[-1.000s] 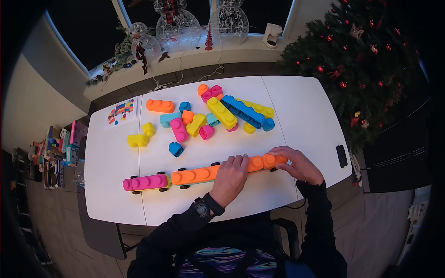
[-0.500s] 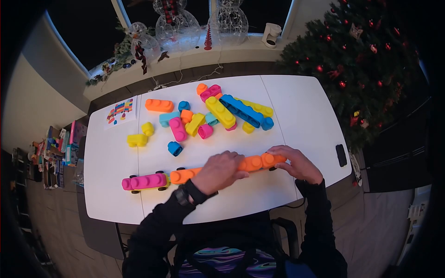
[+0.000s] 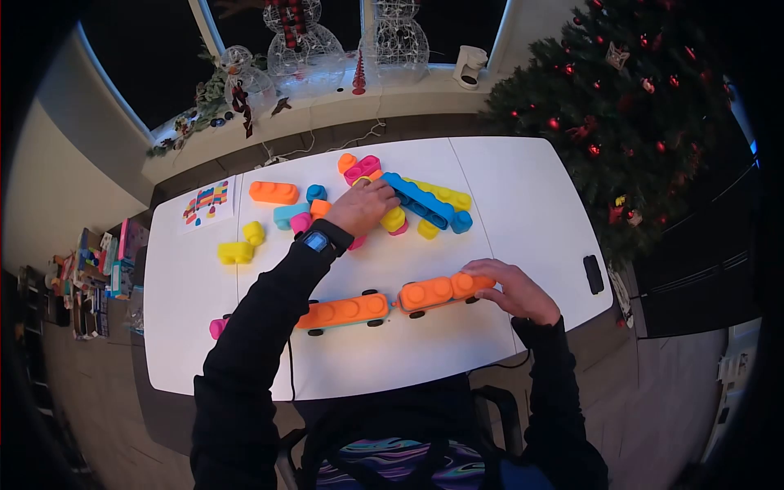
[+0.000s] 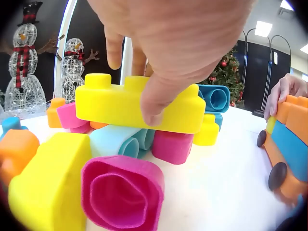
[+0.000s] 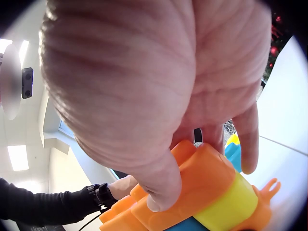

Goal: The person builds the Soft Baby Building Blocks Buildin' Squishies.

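In the head view my left hand is over the block pile, gripping a long yellow block. The left wrist view shows its thumb on the near side of that yellow block and fingers behind; a pink block and a light blue one are underneath. My right hand holds the orange block at the right end of a wheeled block car, thumb on one side in the right wrist view. Left of it stands another orange-topped car.
Loose blocks include a long blue one, an orange one and yellow ones. A picture sheet lies at the table's left, a black object at its right edge. My left sleeve hides part of the pink-topped car.
My left hand has left the orange-topped cars, moved up to the pile and taken hold of the long yellow block. The right hand remains on the end car.
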Demonstrator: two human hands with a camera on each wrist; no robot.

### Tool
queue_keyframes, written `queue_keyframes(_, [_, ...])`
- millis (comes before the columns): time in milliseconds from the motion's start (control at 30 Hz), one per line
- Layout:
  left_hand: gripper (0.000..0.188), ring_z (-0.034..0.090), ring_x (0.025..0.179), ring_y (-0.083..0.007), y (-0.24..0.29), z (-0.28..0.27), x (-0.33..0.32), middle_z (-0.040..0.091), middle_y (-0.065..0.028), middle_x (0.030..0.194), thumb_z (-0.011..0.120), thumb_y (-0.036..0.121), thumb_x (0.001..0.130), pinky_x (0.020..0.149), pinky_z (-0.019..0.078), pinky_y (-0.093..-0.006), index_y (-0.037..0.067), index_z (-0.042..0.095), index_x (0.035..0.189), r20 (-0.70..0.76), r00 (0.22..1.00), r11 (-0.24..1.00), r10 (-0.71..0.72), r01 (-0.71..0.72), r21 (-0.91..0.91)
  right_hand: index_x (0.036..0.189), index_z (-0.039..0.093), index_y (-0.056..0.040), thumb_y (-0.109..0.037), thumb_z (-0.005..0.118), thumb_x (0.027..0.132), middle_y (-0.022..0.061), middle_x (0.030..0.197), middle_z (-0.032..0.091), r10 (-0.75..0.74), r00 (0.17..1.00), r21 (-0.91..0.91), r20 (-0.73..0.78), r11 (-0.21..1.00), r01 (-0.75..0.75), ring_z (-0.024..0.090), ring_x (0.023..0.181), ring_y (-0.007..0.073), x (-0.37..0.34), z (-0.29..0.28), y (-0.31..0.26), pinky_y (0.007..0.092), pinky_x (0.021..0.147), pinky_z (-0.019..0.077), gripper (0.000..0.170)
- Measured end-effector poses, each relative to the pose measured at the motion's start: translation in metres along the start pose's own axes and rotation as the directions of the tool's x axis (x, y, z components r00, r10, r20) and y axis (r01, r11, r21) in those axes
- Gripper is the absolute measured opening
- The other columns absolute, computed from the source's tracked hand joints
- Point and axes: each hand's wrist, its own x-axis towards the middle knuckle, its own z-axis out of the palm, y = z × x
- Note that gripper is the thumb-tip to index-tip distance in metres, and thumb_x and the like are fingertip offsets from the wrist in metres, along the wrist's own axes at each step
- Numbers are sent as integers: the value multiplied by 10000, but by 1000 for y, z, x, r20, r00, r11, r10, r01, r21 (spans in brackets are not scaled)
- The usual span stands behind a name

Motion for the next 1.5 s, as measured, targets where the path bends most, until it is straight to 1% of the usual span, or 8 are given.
queue_keyframes(167, [430,633,1409,-318,6,-27,-19,694,-97,1356,747,90,1005,1239,470,-508,100,735,1435,-72,995,996,67,-62,65,1480,709,-48,-28,817,1027,142,1494,731,41,999,42,12,998,-41,688,1379,380,2,0,-5,440,1184,573,466])
queue_keyframes(267, [511,671,1325,-342,32,-82,-57,687,-106,1328,846,129,963,1169,523,-488,106,733,1461,-97,995,994,12,-22,-108,1474,716,-48,-26,814,1026,138,1497,731,12,1000,20,-22,1000,-12,688,1380,373,-1,3,-1,437,1181,575,459])
queue_keyframes(333, [620,710,1223,-365,52,-110,-86,679,-118,1309,931,152,905,1069,575,-467,103,728,1489,135,971,890,-199,236,-390,1472,719,-47,-21,813,1025,134,1502,731,7,1000,19,-20,1000,-6,688,1382,367,0,3,-1,436,1169,583,458])
queue_keyframes(433, [620,724,1092,-375,69,-106,-132,668,-142,1256,930,227,931,948,600,-482,56,719,1489,110,985,838,-134,172,-519,1473,723,-48,-17,808,1026,132,1504,732,-7,1000,50,-23,999,8,686,1388,364,-1,4,4,439,1161,589,456])
queue_keyframes(533, [592,726,1090,-366,87,-98,-153,680,-140,1216,943,237,917,950,601,-476,38,749,1440,187,968,813,-165,241,-530,1470,724,-43,-13,808,1023,131,1507,734,12,1000,38,-12,999,-12,687,1392,365,1,1,-1,443,1162,589,456])
queue_keyframes(1100, [571,684,1082,-337,116,-72,-158,634,-132,1164,942,234,900,965,580,-460,33,751,1398,14,969,815,-248,216,-537,1465,720,-37,-24,832,1003,151,1494,746,35,999,18,-16,999,-35,694,1396,380,1,2,0,433,1204,563,475])
queue_keyframes(1367, [669,744,1240,-396,113,-61,-160,757,-195,1384,872,330,1020,1053,614,-467,34,659,1582,97,977,809,-189,210,-548,1463,716,-36,-25,833,1001,154,1488,748,5,1000,16,-27,1000,-5,706,1373,384,-2,1,6,436,1189,571,477])
queue_keyframes(1500, [695,762,1216,-405,115,-62,-161,771,-209,1385,877,350,1015,1028,629,-475,29,653,1590,100,977,816,-191,214,-537,1462,718,-35,-21,834,999,158,1487,749,4,1000,10,-26,1000,-3,704,1378,386,-1,0,3,438,1192,570,478])
